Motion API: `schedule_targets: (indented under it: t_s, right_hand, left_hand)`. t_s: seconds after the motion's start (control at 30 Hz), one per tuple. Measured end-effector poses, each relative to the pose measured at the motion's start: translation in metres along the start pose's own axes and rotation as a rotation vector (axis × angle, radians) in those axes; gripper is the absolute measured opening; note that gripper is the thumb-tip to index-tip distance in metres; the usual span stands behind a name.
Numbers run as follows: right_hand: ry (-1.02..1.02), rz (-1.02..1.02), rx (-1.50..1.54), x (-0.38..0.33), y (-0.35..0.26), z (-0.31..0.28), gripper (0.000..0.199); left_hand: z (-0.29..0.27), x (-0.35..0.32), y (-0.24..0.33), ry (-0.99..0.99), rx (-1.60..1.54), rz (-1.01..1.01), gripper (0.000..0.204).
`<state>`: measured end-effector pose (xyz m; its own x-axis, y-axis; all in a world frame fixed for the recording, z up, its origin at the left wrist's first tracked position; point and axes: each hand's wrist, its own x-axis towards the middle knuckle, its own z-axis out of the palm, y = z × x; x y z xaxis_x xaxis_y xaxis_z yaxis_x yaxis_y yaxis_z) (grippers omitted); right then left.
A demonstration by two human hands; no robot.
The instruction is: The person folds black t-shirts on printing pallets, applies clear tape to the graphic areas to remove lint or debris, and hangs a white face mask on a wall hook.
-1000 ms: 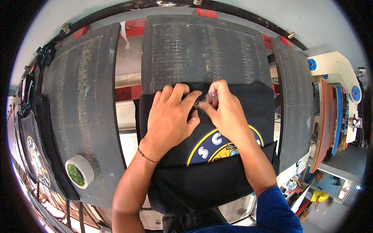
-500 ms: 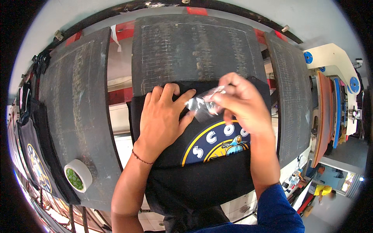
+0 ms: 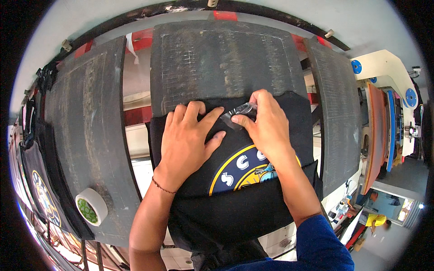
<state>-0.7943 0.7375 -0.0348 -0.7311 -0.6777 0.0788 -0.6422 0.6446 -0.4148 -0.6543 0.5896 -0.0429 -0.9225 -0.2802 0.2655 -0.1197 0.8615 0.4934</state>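
A black T-shirt [image 3: 235,217] is drawn over the near end of the middle dark board, its lower part folded up in a thick band. Its round yellow, navy and white print [image 3: 226,169] shows partly above that fold; my right forearm covers some of it. My left hand [image 3: 187,133] lies on the cloth left of the print, fingers spread. A small piece of clear plastic film [image 3: 233,121] is pinched between thumb and fingers of my right hand [image 3: 264,122], close to the cloth and just right of my left fingertips.
The middle board [image 3: 226,63] runs away from me, with a left board [image 3: 90,135] and a right board [image 3: 337,117] beside it. A white tape roll [image 3: 91,206] rests on the left board. Another printed dark shirt [image 3: 38,180] is at far left. A person in yellow [image 3: 376,220] is at far right.
My right hand has moved left and slightly down, bringing the plastic film nearer the cloth by my left fingers. The left hand stays almost in place.
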Motion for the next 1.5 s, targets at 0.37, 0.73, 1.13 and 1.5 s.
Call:
schedule_targets:
  t_s: [0.37,0.73,1.13,1.5]
  right_hand:
    - [-0.033,-0.339,0.251,0.004,0.008,-0.024,0.02]
    - [-0.53,-0.568,0.289,0.002,0.013,-0.095,0.01]
    - [-0.224,0.013,0.59,0.006,0.012,-0.003,0.033]
    - [-0.228,-0.253,0.54,0.012,0.026,-0.013,0.025]
  left_hand:
    - [-0.001,0.0,0.003,-0.03,0.044,-0.001,0.048]
    - [0.0,-0.001,0.003,-0.031,0.057,-0.017,0.051]
    - [0.002,-0.001,0.001,-0.011,0.063,-0.014,0.054]
    - [0.0,-0.001,0.004,-0.013,0.073,-0.003,0.053]
